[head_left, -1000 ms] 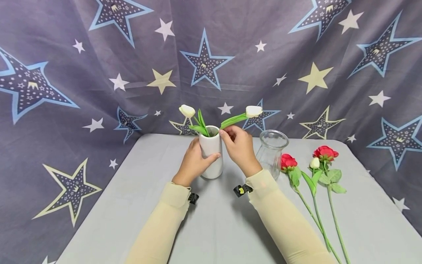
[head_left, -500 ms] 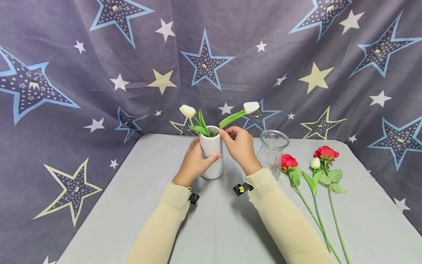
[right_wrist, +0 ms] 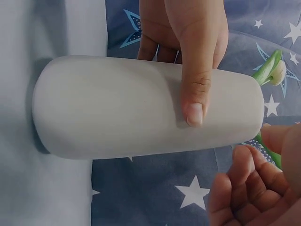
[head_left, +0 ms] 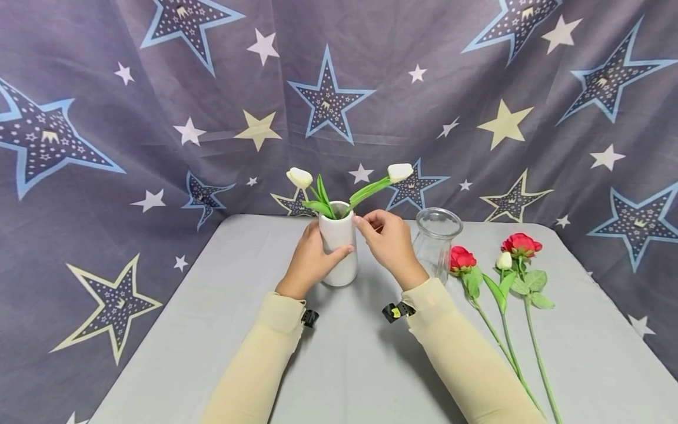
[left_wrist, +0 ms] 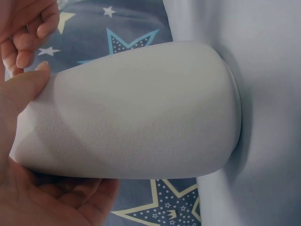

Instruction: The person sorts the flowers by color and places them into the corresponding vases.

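A white vase (head_left: 338, 253) stands upright on the table, and my left hand (head_left: 309, 259) grips it round the side, thumb across the front. Two white tulips lean out of its mouth: the left tulip (head_left: 299, 178) to the left, the right tulip (head_left: 399, 172) to the right. My right hand (head_left: 389, 241) is beside the rim, its thumb tip close to it. In the right wrist view the fingers of the right hand (right_wrist: 263, 183) are loosely bent and hold nothing. The tulip stems inside the vase are hidden.
A clear glass vase (head_left: 438, 227) stands right behind my right hand. Farther right lie a red rose (head_left: 462, 259), another red rose (head_left: 521, 244) and a white tulip (head_left: 504, 261) on the grey table (head_left: 212, 330). A star-patterned curtain (head_left: 328, 153) hangs behind.
My right hand has let go of the right tulip and drawn slightly right and down from it. That tulip has shifted a little left, deeper in the vase. The left hand has stayed put.
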Tool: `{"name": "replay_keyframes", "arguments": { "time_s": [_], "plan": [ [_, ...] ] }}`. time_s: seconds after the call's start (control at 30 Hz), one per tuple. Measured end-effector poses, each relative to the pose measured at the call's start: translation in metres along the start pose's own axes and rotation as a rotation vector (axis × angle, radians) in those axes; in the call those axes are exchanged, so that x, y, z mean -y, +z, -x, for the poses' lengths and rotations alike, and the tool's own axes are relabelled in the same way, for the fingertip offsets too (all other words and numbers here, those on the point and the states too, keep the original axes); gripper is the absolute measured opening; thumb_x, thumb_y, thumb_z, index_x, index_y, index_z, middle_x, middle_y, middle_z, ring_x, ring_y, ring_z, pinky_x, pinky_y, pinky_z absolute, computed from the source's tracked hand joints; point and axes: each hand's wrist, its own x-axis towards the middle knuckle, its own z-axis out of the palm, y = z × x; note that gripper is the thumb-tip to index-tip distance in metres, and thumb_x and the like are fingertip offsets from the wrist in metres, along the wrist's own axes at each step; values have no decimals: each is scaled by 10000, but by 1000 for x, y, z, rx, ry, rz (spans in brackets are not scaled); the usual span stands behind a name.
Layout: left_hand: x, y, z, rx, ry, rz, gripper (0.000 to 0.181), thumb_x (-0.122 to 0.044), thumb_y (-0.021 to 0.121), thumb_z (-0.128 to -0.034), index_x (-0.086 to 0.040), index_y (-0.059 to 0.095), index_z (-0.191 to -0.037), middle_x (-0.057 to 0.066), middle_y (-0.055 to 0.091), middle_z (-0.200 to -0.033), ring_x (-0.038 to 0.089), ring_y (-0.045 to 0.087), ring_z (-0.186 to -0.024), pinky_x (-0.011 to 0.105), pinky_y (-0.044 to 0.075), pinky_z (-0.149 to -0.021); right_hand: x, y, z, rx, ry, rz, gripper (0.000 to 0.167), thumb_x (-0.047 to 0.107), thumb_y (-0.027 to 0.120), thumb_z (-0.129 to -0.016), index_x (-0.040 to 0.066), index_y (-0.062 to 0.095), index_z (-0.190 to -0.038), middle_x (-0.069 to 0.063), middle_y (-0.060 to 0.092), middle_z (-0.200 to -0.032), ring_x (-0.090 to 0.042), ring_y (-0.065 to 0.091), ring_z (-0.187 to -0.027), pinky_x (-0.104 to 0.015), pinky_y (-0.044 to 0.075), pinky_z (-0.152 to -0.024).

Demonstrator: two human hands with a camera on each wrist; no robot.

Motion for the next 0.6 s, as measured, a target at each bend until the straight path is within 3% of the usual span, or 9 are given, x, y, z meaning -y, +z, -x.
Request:
{"name": "replay_keyframes", "arguments": {
  "time_s": [0.33,0.6],
  "plan": [
    [-4,-2,1,6,-18,18,914,-458,818,-879,-55,356,-1556,162,512,-1404,320,574,-1221,520,495,-1045,1,-17,13,12,-43,26,214,380,727,-975,179,727,-902,8,685,-773,-176,635,-667,-351,538,-577],
    [0,0,3,7,-26,26,946,-501,811,-873,-71,339,-1571,154,501,-1421,317,572,-1227,527,500,-1038,3,-34,27,33,-52,85,164,342,758,-951,184,735,-911,20,683,-778,-163,630,-668,-334,535,-588]
  ]
}}
